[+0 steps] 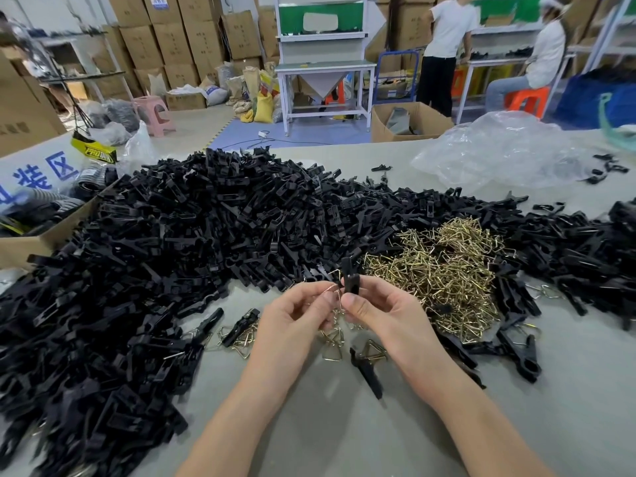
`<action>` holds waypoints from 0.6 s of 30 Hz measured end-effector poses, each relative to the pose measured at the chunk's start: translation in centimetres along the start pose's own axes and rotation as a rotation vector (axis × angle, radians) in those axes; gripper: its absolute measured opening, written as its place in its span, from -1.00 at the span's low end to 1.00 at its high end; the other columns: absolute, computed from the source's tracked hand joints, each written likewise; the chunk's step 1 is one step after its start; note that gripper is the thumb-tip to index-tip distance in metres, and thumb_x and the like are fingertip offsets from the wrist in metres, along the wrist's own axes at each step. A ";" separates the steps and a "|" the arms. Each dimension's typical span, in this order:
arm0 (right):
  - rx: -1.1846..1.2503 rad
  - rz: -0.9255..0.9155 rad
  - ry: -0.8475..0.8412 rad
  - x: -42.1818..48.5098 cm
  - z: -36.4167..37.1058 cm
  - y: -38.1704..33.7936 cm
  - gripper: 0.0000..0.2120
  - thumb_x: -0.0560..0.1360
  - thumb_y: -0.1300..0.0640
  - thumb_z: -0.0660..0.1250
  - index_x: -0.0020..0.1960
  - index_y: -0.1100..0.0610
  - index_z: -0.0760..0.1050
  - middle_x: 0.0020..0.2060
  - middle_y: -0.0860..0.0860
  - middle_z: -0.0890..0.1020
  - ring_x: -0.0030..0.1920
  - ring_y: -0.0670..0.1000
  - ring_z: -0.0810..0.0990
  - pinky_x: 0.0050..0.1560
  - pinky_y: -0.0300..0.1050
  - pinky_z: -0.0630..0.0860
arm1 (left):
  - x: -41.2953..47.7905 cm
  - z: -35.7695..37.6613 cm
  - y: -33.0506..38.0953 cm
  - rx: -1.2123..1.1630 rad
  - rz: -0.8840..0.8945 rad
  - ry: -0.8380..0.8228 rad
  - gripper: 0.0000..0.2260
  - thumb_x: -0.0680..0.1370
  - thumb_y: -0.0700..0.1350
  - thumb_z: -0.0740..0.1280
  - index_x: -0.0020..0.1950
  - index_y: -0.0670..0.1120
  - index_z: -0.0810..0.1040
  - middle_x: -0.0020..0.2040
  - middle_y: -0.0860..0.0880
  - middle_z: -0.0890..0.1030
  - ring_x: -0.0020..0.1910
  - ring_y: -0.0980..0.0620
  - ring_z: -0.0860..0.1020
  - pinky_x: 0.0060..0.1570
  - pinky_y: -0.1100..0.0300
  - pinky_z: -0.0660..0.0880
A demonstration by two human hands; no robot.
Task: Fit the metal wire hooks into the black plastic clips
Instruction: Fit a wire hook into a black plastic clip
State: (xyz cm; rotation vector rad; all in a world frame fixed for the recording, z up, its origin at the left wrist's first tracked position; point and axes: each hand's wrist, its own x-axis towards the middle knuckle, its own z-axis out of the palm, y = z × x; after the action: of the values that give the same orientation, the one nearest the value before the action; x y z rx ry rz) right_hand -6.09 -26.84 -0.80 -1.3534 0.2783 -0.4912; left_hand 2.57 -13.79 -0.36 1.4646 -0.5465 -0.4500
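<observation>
My right hand (373, 313) pinches an upright black plastic clip (350, 277) just above the table. My left hand (296, 313) pinches a thin metal wire hook (331, 288) whose tip meets the clip's left side. Behind the hands lies a heap of brass-coloured wire hooks (444, 270). A very large pile of loose black clips (192, 242) covers the table's left and back. Several clips with wires lie under and beside my hands, one of them a clip (367, 371) near my right wrist.
A crumpled clear plastic bag (499, 153) sits at the back right of the grey table (344, 435). A cardboard box (41, 235) stands at the left edge. Beyond are stacked cartons, white workbenches and two people at the far right.
</observation>
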 end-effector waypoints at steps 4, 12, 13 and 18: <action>0.003 0.003 -0.005 0.0 0.0 0.0 -0.72 0.43 0.12 0.49 0.13 0.10 0.66 0.00 0.01 0.75 0.04 -0.04 0.72 0.01 -0.29 0.60 | -0.4 0.3 0.2 0.011 0.024 -0.014 -0.87 0.60 -0.10 0.36 0.00 0.05 0.72 -0.13 -0.05 0.72 -0.16 0.06 0.63 -0.01 0.09 0.59; -0.008 0.010 0.017 0.0 0.1 0.3 -0.75 0.41 0.13 0.49 0.09 0.06 0.66 -0.04 0.03 0.75 -0.09 -0.03 0.73 -0.07 -0.24 0.63 | -0.9 1.0 -0.1 0.391 0.191 0.086 -0.84 0.65 -0.02 0.29 -0.06 0.08 0.64 -0.14 0.08 0.66 -0.12 0.12 0.61 -0.08 0.15 0.53; -0.018 0.010 0.015 0.0 0.1 0.4 -0.77 0.42 0.13 0.49 0.08 0.04 0.66 -0.04 0.01 0.75 -0.08 -0.02 0.74 -0.07 -0.24 0.63 | -1.0 1.0 -0.1 0.411 0.198 0.074 -0.84 0.65 -0.01 0.28 -0.06 0.08 0.63 -0.15 0.09 0.66 -0.14 0.12 0.60 -0.10 0.15 0.52; -0.020 0.017 0.070 0.4 -0.5 0.4 -0.74 0.41 0.05 0.50 0.10 0.05 0.66 -0.03 0.01 0.75 -0.05 0.00 0.73 -0.03 -0.21 0.64 | -0.7 -1.6 0.4 0.645 0.309 -0.105 -0.92 0.59 0.13 0.33 -0.03 0.18 0.58 -0.12 0.25 0.59 -0.15 0.23 0.53 -0.18 0.41 0.38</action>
State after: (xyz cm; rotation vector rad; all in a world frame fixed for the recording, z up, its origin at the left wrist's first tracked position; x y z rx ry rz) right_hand -5.92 -27.37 -1.23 -1.3544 0.3527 -0.5228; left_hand 2.94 -12.05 -0.03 1.9292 -1.0511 -0.1006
